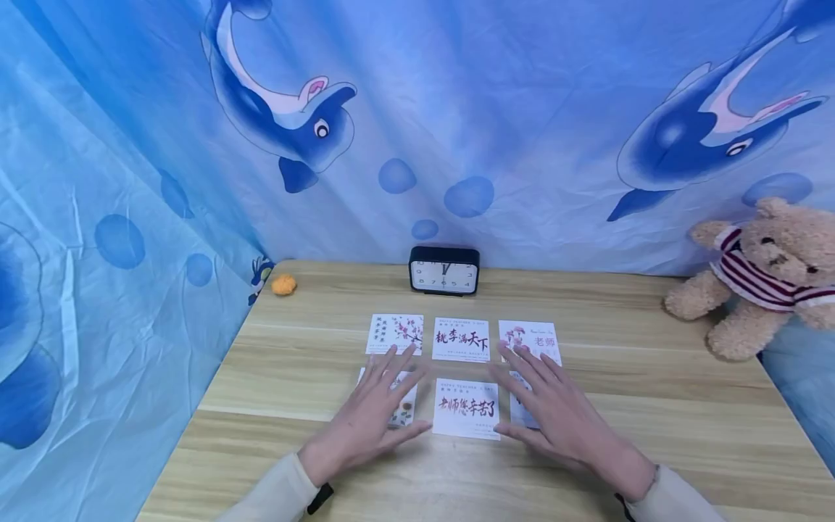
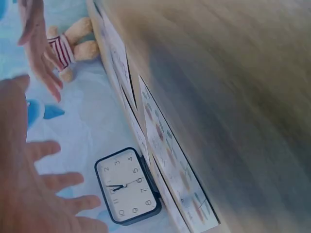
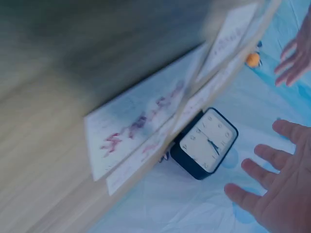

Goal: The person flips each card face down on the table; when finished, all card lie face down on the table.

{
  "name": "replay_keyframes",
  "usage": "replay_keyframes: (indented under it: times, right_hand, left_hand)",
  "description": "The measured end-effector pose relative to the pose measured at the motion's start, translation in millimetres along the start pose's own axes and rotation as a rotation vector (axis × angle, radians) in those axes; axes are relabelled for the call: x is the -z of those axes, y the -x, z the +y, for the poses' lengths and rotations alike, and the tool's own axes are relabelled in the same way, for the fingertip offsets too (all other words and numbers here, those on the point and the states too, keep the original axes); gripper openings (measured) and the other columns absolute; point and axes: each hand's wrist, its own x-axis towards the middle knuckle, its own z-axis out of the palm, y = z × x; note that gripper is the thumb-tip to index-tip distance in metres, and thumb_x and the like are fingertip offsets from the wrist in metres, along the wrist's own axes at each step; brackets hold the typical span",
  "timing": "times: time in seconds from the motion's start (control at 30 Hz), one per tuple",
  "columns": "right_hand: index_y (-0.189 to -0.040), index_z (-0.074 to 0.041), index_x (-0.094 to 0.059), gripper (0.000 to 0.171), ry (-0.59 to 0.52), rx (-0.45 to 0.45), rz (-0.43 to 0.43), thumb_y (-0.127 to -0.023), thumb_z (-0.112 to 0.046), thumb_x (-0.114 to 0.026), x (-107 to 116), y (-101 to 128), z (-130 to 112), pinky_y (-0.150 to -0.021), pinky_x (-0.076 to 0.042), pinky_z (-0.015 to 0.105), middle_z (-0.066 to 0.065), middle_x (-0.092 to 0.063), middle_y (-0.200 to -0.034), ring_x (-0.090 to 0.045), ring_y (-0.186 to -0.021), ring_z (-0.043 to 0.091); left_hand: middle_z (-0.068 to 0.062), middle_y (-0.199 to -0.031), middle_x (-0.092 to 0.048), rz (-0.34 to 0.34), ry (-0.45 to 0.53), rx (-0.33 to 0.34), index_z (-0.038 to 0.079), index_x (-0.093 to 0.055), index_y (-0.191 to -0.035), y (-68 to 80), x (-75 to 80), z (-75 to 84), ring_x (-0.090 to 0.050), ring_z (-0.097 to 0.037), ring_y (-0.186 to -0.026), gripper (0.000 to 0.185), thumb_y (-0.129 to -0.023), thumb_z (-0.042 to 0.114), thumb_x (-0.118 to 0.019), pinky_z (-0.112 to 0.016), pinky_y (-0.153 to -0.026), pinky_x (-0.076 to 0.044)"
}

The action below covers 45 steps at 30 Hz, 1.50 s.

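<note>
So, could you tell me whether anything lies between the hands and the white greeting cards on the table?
Nothing visible does: the left hand and right hand spread flat directly over the white greeting cards.

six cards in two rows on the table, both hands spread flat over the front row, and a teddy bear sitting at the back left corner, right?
Not quite: the teddy bear sits at the table's right edge; at the back left lies a small orange thing. The head view shows this. The six cards in two rows and the open left hand and right hand are as you say.

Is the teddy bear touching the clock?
Apart. The head view shows the teddy bear at the table's right edge and the clock at the back middle, with bare table between them.
</note>
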Motion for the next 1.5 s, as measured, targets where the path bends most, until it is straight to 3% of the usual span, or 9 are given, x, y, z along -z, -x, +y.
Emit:
replay_keyframes:
  times: [0.03,0.2,0.4,0.53,0.67,0.9,1.17,1.5]
  right_hand:
    - [-0.162,-0.025,-0.039,0.084,-0.022,-0.003,-0.002,-0.092,-0.061,-0.069,1,-3,0,-0.121,-0.037,0.058,0.006,-0.033,-0.172,-0.038,-0.155,0.034]
    - [-0.163,-0.023,-0.036,0.075,-0.152,-0.056,-0.021,-0.1,-0.054,-0.062,6,-18,0,-0.123,-0.039,0.056,0.006,-0.034,-0.171,-0.038,-0.155,0.032]
    - [-0.163,-0.026,-0.036,0.069,-0.328,-0.126,-0.026,-0.103,-0.046,-0.064,3,-37,-4,-0.125,-0.039,0.054,0.001,-0.042,-0.167,-0.043,-0.153,0.027]
    - [-0.159,-0.026,-0.042,0.064,-0.484,-0.158,-0.043,-0.101,-0.034,-0.069,-8,-57,-5,-0.123,-0.043,0.051,0.001,-0.05,-0.161,-0.047,-0.15,0.023]
    - [-0.153,-0.021,-0.051,0.058,-0.649,-0.223,-0.081,-0.1,-0.027,-0.072,-16,-75,-4,-0.115,-0.052,0.047,0.001,-0.057,-0.154,-0.055,-0.144,0.023]
    - [-0.149,-0.01,-0.054,0.052,-0.999,-0.317,-0.163,-0.101,-0.024,-0.069,-34,-100,-7,-0.107,-0.058,0.039,0.014,-0.06,-0.15,-0.067,-0.129,0.033]
    - [-0.158,0.0,-0.038,0.061,-1.286,-0.446,-0.281,-0.103,-0.014,-0.063,-51,-121,-19,-0.114,-0.053,0.041,0.024,-0.051,-0.156,-0.058,-0.139,0.039]
    - [-0.165,-0.014,-0.026,0.078,-1.412,-0.566,-0.347,-0.098,-0.017,-0.066,-56,-135,-37,-0.125,-0.039,0.053,0.017,-0.037,-0.168,-0.047,-0.15,0.036]
  left_hand:
    - [-0.003,-0.177,-0.016,0.014,0.028,0.024,0.032,-0.03,-0.165,-0.4,0.7,-0.7,-0.023,-0.037,-0.161,0.082,-0.097,0.065,-0.06,-0.068,-0.128,-0.021]
    - [-0.001,-0.172,-0.032,0.123,0.166,0.141,0.031,-0.034,-0.163,-3.8,3.1,-5.0,-0.034,-0.027,-0.157,0.073,-0.101,0.055,-0.062,-0.059,-0.127,-0.033]
    - [-0.007,-0.154,-0.054,0.208,0.39,0.294,0.018,-0.049,-0.154,-9.0,5.0,-20.1,-0.057,-0.031,-0.138,0.061,-0.101,0.044,-0.067,-0.054,-0.113,-0.052]
    - [-0.015,-0.142,-0.061,0.239,0.488,0.395,0.012,-0.054,-0.148,-11.8,7.1,-33.0,-0.066,-0.034,-0.124,0.054,-0.101,0.033,-0.07,-0.05,-0.102,-0.06]
    - [-0.021,-0.142,-0.062,0.235,0.532,0.438,0.005,-0.056,-0.146,-14.1,8.6,-44.6,-0.066,-0.037,-0.123,0.055,-0.1,0.032,-0.071,-0.05,-0.102,-0.06]
    - [-0.023,-0.139,-0.065,0.213,0.591,0.523,0.001,-0.056,-0.144,-20.9,7.7,-64.4,-0.069,-0.036,-0.122,0.056,-0.1,0.032,-0.071,-0.045,-0.105,-0.059]
    - [-0.027,-0.139,-0.064,0.181,0.612,0.546,-0.003,-0.054,-0.145,-25.3,3.4,-71.7,-0.066,-0.04,-0.126,0.058,-0.1,0.029,-0.07,-0.046,-0.107,-0.058]
    - [-0.026,-0.143,-0.062,0.169,0.604,0.577,-0.001,-0.052,-0.148,-27.6,2.4,-71.5,-0.064,-0.039,-0.131,0.06,-0.101,0.033,-0.068,-0.046,-0.109,-0.057]
